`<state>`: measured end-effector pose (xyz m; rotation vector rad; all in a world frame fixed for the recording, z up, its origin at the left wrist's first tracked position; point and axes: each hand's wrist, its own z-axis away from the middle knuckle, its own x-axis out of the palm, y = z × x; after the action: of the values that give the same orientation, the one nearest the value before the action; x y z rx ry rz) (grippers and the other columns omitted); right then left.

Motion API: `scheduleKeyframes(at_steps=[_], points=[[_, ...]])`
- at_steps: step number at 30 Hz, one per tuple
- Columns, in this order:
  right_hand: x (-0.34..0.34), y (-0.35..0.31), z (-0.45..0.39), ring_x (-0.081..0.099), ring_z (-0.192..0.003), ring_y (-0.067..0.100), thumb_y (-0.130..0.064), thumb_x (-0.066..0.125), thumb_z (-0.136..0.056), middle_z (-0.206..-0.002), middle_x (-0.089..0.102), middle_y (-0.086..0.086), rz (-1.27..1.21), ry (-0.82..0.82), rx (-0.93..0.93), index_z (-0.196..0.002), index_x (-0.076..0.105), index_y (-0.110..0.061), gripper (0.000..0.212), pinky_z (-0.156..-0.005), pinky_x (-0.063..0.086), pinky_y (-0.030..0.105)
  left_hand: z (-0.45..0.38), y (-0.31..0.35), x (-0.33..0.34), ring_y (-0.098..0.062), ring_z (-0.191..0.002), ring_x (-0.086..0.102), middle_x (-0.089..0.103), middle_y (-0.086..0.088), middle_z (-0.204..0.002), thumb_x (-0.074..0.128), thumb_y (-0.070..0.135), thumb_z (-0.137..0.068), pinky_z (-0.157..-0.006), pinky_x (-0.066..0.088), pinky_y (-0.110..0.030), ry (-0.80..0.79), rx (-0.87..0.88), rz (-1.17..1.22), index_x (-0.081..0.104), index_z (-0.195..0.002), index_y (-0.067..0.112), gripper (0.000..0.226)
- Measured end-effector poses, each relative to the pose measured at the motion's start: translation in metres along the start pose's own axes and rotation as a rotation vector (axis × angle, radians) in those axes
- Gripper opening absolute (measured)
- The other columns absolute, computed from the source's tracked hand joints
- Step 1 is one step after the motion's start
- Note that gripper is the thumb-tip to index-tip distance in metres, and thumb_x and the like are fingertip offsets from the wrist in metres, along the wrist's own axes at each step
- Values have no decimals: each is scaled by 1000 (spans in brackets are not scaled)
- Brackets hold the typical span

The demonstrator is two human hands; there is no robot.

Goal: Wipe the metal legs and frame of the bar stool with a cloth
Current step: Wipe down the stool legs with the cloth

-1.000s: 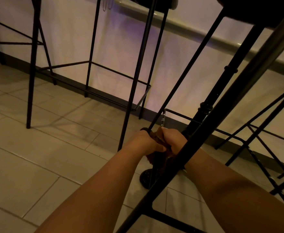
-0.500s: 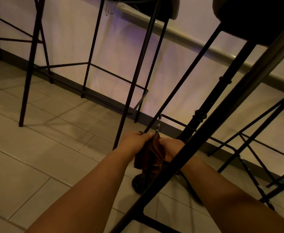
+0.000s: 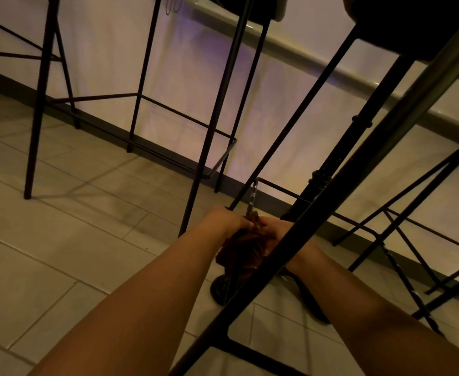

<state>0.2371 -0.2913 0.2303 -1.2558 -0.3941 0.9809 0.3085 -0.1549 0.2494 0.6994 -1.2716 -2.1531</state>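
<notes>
A black metal bar stool stands close in front of me; its near leg (image 3: 339, 183) slants across the right half of the view, and a thinner far leg (image 3: 291, 123) runs down to my hands. A dark brown cloth (image 3: 243, 249) hangs bunched between my hands low on that thin leg. My left hand (image 3: 227, 221) grips the cloth from the left. My right hand (image 3: 276, 230) holds it from the right, partly hidden behind the near leg. The stool's foot (image 3: 219, 290) rests on the tiled floor just below the cloth.
Two more black stools stand to the left, with legs (image 3: 37, 115) and a footrest bar (image 3: 168, 156) near the pale counter wall (image 3: 195, 85). Another stool frame (image 3: 407, 240) crosses the right side. A thick black pedestal post (image 3: 339, 161) rises behind my hands. Beige tiles (image 3: 60, 240) lie open at left.
The cloth now hangs looser and lower between my hands, which have shifted slightly up the thin leg. The view has tilted up and closer to the stool.
</notes>
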Motion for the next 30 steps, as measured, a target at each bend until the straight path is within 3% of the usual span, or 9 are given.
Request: scheduleKeyframes(at_steps=[4, 11, 14, 17, 21, 24, 27, 30], points=[[-12, -1, 11, 69, -93, 17, -12, 54, -93, -99, 72, 0, 11, 56, -54, -87, 67, -34, 26, -63, 51, 27, -5, 7, 2, -26, -107, 60, 60, -14, -120, 61, 34, -89, -96, 47, -37, 20, -19, -81, 54, -119, 8, 41], [-28, 10, 31, 67, -95, 15, -10, 51, -95, -102, 69, -1, 28, 39, -127, -103, 64, -31, 27, -70, 53, 28, -21, 14, 7, -22, -95, 59, 59, -11, -118, 57, 40, -91, -88, 47, -32, 47, -51, -115, 53, -121, 7, 45], [-32, 12, 34, 64, -94, 15, -10, 52, -95, -103, 66, -2, 27, 50, -156, -101, 65, -31, 26, -70, 52, 29, -28, 24, 7, -19, -83, 57, 57, -9, -101, 57, 38, -91, -70, 45, -27, 81, -30, -145, 52, -115, 8, 39], [-36, 12, 35, 64, -94, 16, -11, 52, -95, -101, 65, -3, 59, 69, -185, -98, 66, -32, 25, -73, 52, 29, -31, 25, 6, -14, -64, 50, 51, -5, -81, 62, 37, -88, -50, 35, -24, 127, -35, -129, 51, -102, 10, 32], [-27, 10, 36, 64, -94, 15, -13, 53, -95, -102, 65, -2, 101, 75, -186, -115, 64, -26, 27, -73, 52, 28, -29, 17, 4, -16, -70, 55, 58, -7, -91, 65, 35, -86, -58, 42, -25, 175, -31, -52, 55, -109, 10, 35], [-16, 4, 34, 61, -87, 9, -24, 59, -93, -96, 61, -7, 129, 104, -248, -121, 58, -25, 29, -70, 51, 24, -26, 17, 4, -16, -69, 56, 59, -5, -87, 69, 37, -83, -52, 39, -25, 233, 42, -140, 60, -102, 11, 33], [-6, -1, 28, 56, -79, -2, -36, 57, -94, -93, 50, -22, 244, 171, -414, -128, 51, -28, 36, -59, 43, 12, -24, 20, 9, -22, -83, 64, 65, -7, -97, 69, 40, -82, -69, 53, -31, 277, 124, -80, 65, -103, 13, 34], [-2, -5, 24, 59, -70, -15, -32, 50, -98, -75, 55, -26, 292, 219, -487, -104, 59, -36, 11, -44, 34, -3, -17, 26, 11, -22, -83, 60, 60, -8, -92, 50, 51, -92, -73, 50, -34, 305, 125, 44, 58, -112, 9, 47]])
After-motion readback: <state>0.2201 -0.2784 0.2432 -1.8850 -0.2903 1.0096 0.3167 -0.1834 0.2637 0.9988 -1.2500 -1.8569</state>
